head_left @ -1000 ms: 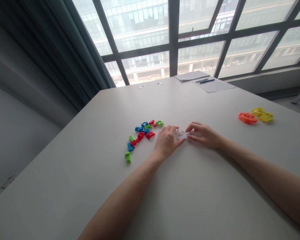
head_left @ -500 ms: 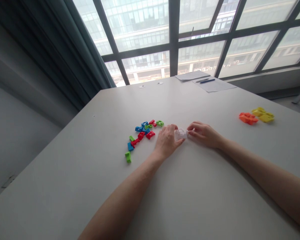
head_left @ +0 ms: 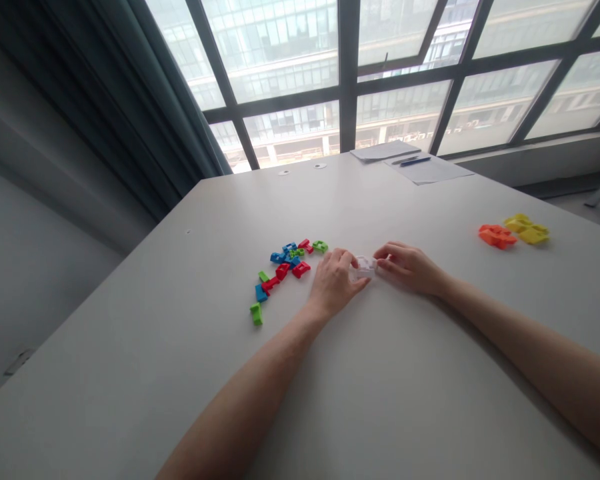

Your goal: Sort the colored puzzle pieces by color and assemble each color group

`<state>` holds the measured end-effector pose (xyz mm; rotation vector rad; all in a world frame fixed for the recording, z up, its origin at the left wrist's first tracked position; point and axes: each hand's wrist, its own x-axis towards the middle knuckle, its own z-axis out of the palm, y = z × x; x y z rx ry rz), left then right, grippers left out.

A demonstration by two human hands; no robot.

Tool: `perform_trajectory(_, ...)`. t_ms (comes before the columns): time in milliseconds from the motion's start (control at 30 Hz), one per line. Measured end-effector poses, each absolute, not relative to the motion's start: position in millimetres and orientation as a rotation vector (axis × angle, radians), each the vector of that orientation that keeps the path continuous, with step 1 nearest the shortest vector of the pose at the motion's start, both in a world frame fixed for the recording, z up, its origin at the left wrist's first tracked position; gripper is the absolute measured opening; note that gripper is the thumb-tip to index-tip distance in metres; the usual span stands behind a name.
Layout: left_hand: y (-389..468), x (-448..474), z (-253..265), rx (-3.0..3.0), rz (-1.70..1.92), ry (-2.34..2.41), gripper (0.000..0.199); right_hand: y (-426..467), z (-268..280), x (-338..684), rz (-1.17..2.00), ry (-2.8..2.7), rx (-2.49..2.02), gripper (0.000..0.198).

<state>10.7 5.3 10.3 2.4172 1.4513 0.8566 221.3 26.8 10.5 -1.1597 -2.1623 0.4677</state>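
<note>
A small white plastic piece [head_left: 365, 268] rests at the tabletop between my two hands. My left hand [head_left: 333, 279] is closed on its left side, thumb in front and fingers behind. At the piece's right end is my right hand [head_left: 405, 267], its thumb and fingers pinched together there; what they grip is partly hidden. Left of my hands lie several small plastic pieces: blue ones [head_left: 278, 258], red ones [head_left: 301, 269] and green ones [head_left: 256, 314].
Orange pieces [head_left: 497, 237] and yellow pieces [head_left: 533, 233] lie in a group to the right. Papers [head_left: 430, 172] with a blue pen [head_left: 415, 161] are at the table's far edge, below the windows. A dark curtain [head_left: 130, 87] hangs at the left.
My left fingers have shifted slightly over the white piece, which now shows a little differently. My right hand stays nearly in place.
</note>
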Motion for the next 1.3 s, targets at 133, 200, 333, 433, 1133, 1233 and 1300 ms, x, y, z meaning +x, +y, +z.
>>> perform_trajectory(133, 5.1, 10.4, 10.8, 2.427, 0.871, 1.423, 0.019, 26.6, 10.8, 221.4, 0.473, -2.17, -1.156, 0.022)
perform_trajectory(200, 4.8, 10.3, 11.4, 2.428, 0.898, 1.412, 0.016, 26.9, 10.3, 221.6, 0.478, -2.167, -1.162, 0.023)
perform_trajectory(333, 5.8, 9.5, 11.3, 2.423, 1.001, 1.37, 0.012, 27.2, 9.5, 221.5, 0.484, -2.171, -1.15, 0.023)
perform_trajectory(433, 8.0, 8.5, 9.7, 2.392, 1.058, 1.367, 0.012, 26.4, 10.5, 221.2, 0.485, -2.172, -1.136, 0.022)
perform_trajectory(1133, 8.9, 8.0, 9.2, 2.339, 1.002, 1.414, 0.014, 27.5, 9.5, 222.9, 0.487, -2.265, -1.085, 0.023)
perform_trajectory(1233, 8.3, 8.5, 10.5, 2.346, 0.967, 1.381, 0.014, 28.5, 8.1, 222.7, 0.46, -2.273, -1.077, 0.018)
perform_trajectory(1300, 8.4, 8.7, 11.2, 2.357, 0.944, 1.367, 0.015, 28.9, 7.6, 222.7, 0.453, -2.269, -1.077, 0.017)
